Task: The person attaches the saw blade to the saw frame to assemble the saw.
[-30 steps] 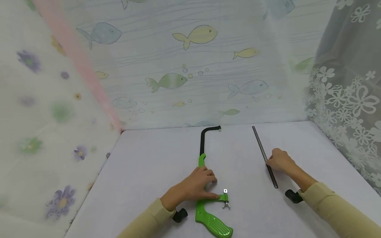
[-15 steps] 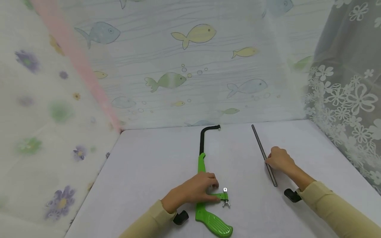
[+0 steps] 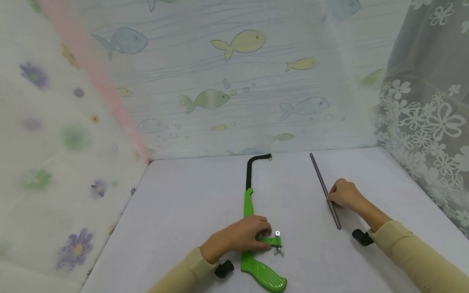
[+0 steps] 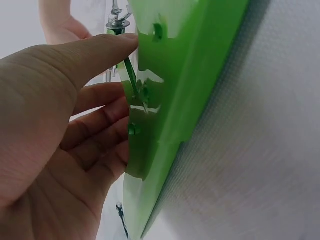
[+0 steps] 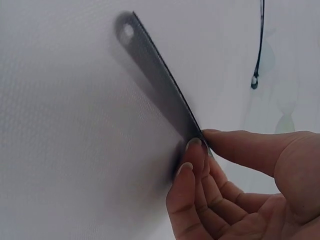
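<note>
A green and black hacksaw frame (image 3: 248, 202) lies on the white table in the head view, its handle toward me. My left hand (image 3: 238, 235) lies across its middle, thumb on the short green arm with the wing nut (image 3: 279, 251). In the left wrist view, the thumb touches the green frame (image 4: 175, 90) and the curled fingers reach behind it, fingertips hidden. To the right, a slim dark hacksaw blade (image 3: 319, 175) lies slanted. My right hand (image 3: 344, 194) pinches it below its middle. In the right wrist view, the blade (image 5: 160, 70) has a hole at its visible end.
A white cloth covers the table (image 3: 183, 195). A curtain with fish (image 3: 220, 81) hangs at the back; flowered cloths (image 3: 77, 248) close in both sides. A black wrist mount (image 3: 224, 269) sits below the left hand, another (image 3: 362, 237) by the right sleeve.
My left hand has slid a little along the frame toward the handle, its fingers drawn closer to the short arm. The right hand stays on the blade, which has hardly moved.
</note>
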A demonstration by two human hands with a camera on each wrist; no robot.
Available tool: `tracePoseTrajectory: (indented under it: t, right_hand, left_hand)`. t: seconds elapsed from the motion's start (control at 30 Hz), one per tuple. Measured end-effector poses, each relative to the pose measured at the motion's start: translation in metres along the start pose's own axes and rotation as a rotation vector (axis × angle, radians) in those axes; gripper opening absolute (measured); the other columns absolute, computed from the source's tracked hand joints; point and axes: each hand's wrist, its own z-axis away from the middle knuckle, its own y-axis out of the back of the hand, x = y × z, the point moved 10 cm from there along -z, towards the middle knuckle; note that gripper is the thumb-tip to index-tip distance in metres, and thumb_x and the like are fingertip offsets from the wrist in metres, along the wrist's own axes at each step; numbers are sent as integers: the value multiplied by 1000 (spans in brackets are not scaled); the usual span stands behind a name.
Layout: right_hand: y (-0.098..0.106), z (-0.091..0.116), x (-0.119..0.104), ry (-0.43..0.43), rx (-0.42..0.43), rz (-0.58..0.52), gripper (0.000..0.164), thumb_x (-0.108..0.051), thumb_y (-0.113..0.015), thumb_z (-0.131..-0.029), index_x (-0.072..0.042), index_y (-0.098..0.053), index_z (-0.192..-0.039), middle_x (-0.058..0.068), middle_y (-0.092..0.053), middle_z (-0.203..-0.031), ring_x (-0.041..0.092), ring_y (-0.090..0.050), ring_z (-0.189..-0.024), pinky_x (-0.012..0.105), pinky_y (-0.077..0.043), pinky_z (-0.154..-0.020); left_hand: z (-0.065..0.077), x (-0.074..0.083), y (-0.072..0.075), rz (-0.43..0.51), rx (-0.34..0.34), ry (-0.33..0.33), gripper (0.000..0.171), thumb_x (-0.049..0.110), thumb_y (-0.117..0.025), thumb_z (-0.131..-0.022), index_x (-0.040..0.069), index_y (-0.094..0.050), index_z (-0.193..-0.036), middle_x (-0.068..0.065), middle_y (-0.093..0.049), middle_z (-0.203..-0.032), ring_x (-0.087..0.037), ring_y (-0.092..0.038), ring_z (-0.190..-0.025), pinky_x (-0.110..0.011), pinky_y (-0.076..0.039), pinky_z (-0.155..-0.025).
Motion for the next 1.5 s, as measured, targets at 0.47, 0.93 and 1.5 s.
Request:
tracePoseTrajectory:
  t: [0.47,0.93,1.5]
  right_hand:
    - [-4,-2,-1,-11,-84,-90,17,-4,-60,-94,13,-60,-99,14,-63,-79,20,-59,-67,34,-51,-60]
    - [-1,3,-4,-6,-89,-135,17,2,-54,-95,17,-56,-103,16,-61,-79,20,-61,-66,34,-57,-63]
    - [-11,13,-23,81,-180,-313,16,0,-56,-99,16,-59,-103,11,-59,-83,18,-59,-72,34,-59,-66]
  left_hand:
    - [-3,4,-4,24,-46,-16,17,24,-75,-96,13,-72,-108,14,-63,-91,3,-51,-79,-11,-43,-72]
    - [0,2,-13,112,-89,-11,15,20,-69,-100,13,-68,-114,13,-63,-98,2,-52,-84,-13,-45,-78]
    - [3,-3,-21,176,-106,-8,21,21,-62,-104,11,-63,-123,11,-61,-107,3,-52,-93,-14,-46,-85]
